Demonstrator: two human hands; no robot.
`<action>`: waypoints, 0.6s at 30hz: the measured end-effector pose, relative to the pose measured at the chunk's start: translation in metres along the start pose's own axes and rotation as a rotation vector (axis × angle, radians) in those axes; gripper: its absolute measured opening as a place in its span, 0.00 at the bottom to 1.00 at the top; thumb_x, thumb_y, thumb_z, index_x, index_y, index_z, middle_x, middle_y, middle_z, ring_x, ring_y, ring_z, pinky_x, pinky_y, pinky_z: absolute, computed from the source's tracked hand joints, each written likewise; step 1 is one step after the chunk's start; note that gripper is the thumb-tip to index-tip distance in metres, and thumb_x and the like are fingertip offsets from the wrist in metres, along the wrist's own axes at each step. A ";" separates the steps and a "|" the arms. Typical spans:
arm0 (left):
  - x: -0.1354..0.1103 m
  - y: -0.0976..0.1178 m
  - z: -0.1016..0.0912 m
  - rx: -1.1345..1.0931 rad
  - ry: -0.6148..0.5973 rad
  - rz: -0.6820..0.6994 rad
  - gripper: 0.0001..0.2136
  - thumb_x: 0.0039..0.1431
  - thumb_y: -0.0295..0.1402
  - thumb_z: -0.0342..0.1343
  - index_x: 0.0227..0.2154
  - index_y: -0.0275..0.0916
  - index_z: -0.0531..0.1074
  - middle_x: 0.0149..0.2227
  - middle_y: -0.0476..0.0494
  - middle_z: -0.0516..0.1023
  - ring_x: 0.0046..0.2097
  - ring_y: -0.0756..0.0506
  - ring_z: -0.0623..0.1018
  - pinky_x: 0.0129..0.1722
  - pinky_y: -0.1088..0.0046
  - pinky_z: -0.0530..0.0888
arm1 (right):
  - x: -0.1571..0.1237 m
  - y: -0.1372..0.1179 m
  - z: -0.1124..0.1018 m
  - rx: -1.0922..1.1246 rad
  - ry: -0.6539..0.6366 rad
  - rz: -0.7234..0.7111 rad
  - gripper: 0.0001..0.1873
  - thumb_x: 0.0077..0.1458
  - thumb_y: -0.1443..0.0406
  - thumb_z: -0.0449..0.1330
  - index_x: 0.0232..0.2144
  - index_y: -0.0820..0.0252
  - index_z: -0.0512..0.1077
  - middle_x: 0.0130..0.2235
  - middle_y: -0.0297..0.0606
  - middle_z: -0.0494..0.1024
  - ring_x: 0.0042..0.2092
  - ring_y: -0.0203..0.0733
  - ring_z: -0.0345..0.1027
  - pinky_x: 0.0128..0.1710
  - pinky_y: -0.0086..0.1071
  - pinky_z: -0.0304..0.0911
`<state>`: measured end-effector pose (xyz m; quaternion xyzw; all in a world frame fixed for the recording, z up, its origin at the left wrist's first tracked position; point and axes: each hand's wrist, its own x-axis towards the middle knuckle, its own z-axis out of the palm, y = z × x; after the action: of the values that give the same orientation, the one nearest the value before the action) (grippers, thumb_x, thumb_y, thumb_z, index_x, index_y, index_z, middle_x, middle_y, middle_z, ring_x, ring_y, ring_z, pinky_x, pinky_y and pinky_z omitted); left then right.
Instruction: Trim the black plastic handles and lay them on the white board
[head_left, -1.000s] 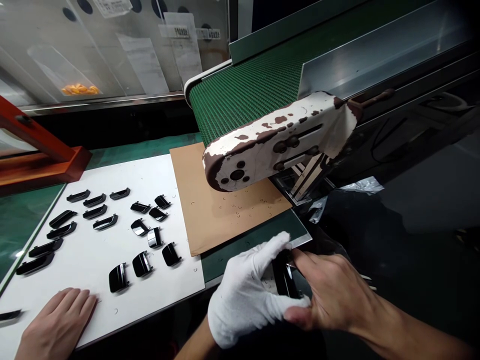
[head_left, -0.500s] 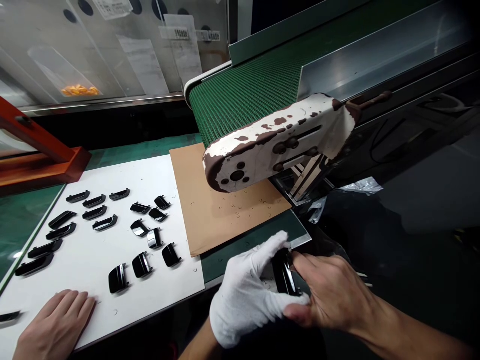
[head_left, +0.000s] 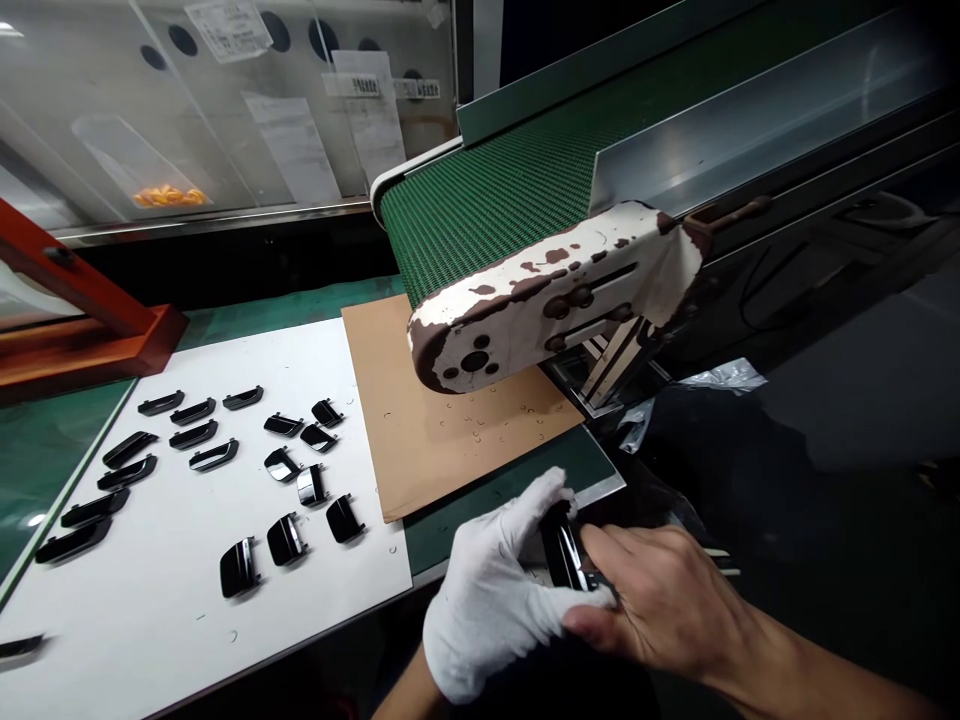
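My left hand (head_left: 495,590), in a white glove, and my bare right hand (head_left: 664,600) meet just off the front right corner of the bench. Between them is a small glossy black plastic part (head_left: 566,550), held upright. The gloved fingers wrap round its left side with the forefinger stretched over its top. My right thumb and fingers are pinched on its right side and lower edge. Much of the part is hidden by both hands.
Several glossy black parts (head_left: 285,465) lie in rows on a white board (head_left: 150,610) at the left. A brown cardboard sheet (head_left: 420,450) lies beneath the end of a green conveyor belt (head_left: 495,200) with a chipped white end plate (head_left: 540,300). An orange-red frame (head_left: 82,330) stands at far left.
The bare hand of another person that rested on the white board's lower left corner is gone from view. My two hands keep hold of the black part and have barely shifted.
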<state>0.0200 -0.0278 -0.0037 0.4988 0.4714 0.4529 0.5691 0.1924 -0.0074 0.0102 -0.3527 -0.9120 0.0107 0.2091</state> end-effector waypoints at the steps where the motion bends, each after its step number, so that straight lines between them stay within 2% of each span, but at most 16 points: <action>1: 0.000 -0.002 0.001 -0.055 -0.004 -0.035 0.40 0.35 0.33 0.76 0.57 0.41 0.69 0.48 0.44 0.78 0.49 0.41 0.77 0.52 0.72 0.74 | 0.001 0.000 0.000 0.025 0.000 -0.001 0.39 0.64 0.43 0.33 0.20 0.61 0.67 0.16 0.34 0.67 0.17 0.37 0.63 0.17 0.35 0.49; 4: 0.001 -0.010 0.004 -0.231 -0.021 -0.050 0.42 0.33 0.31 0.76 0.57 0.43 0.68 0.49 0.45 0.77 0.51 0.40 0.76 0.54 0.70 0.73 | 0.003 -0.003 -0.001 0.134 0.080 0.010 0.34 0.63 0.43 0.37 0.20 0.59 0.63 0.17 0.33 0.65 0.18 0.36 0.61 0.18 0.33 0.51; 6: 0.002 -0.015 0.006 -0.285 0.002 0.023 0.45 0.31 0.28 0.77 0.58 0.44 0.67 0.49 0.45 0.77 0.52 0.40 0.76 0.55 0.71 0.72 | 0.000 -0.006 0.000 0.229 0.182 0.059 0.31 0.62 0.42 0.40 0.21 0.57 0.59 0.17 0.30 0.61 0.18 0.32 0.57 0.18 0.30 0.51; 8: 0.004 -0.019 0.008 -0.347 0.021 0.102 0.46 0.29 0.26 0.77 0.58 0.45 0.67 0.49 0.46 0.77 0.53 0.40 0.76 0.55 0.72 0.72 | -0.009 -0.009 0.005 0.345 0.242 0.173 0.29 0.60 0.40 0.42 0.23 0.56 0.57 0.19 0.27 0.57 0.18 0.30 0.54 0.18 0.27 0.50; 10: 0.006 -0.021 0.009 -0.462 0.001 0.167 0.45 0.30 0.26 0.77 0.57 0.45 0.67 0.49 0.45 0.78 0.53 0.41 0.76 0.54 0.75 0.72 | -0.021 -0.014 0.014 0.525 0.256 0.364 0.29 0.58 0.38 0.44 0.25 0.56 0.58 0.20 0.25 0.54 0.18 0.31 0.51 0.18 0.27 0.48; 12: 0.008 -0.021 0.009 -0.580 -0.041 0.210 0.43 0.32 0.29 0.77 0.56 0.45 0.68 0.49 0.45 0.78 0.53 0.42 0.76 0.54 0.76 0.72 | -0.032 -0.021 0.023 0.788 0.270 0.615 0.29 0.56 0.37 0.44 0.28 0.55 0.60 0.21 0.25 0.52 0.20 0.32 0.48 0.19 0.29 0.45; 15: 0.009 -0.021 0.008 -0.651 -0.066 0.233 0.41 0.33 0.32 0.77 0.55 0.45 0.69 0.49 0.43 0.78 0.54 0.41 0.76 0.54 0.77 0.72 | -0.038 -0.036 0.033 1.151 0.303 0.962 0.29 0.53 0.36 0.48 0.34 0.54 0.62 0.23 0.26 0.54 0.23 0.34 0.45 0.22 0.29 0.44; 18: 0.011 -0.021 0.006 -0.658 -0.078 0.195 0.41 0.33 0.35 0.77 0.55 0.45 0.70 0.50 0.40 0.77 0.54 0.38 0.75 0.53 0.74 0.74 | -0.038 -0.051 0.041 1.292 0.318 1.184 0.29 0.53 0.39 0.52 0.42 0.55 0.63 0.24 0.26 0.57 0.24 0.33 0.48 0.23 0.28 0.47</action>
<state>0.0280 -0.0200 -0.0255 0.3483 0.2280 0.6136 0.6710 0.1692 -0.0651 -0.0329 -0.5767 -0.3562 0.5802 0.4515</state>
